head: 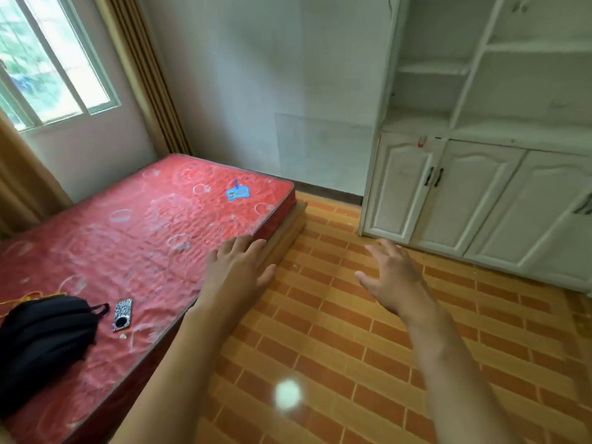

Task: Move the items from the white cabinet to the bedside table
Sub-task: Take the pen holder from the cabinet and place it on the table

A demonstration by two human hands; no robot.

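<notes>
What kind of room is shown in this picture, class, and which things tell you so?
Probably a sparsely furnished bedroom: a bed with a bare red patterned mattress by a curtained window, and a tall white wooden cabinet with open shelves above panelled doors, on an orange brick-patterned tiled floor.

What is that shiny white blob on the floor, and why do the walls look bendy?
Head view: the blob is glare on the glossy tiled floor; the wide-angle lens bends the white cabinet and window; the cabinet shelves look slightly blurred.
</notes>
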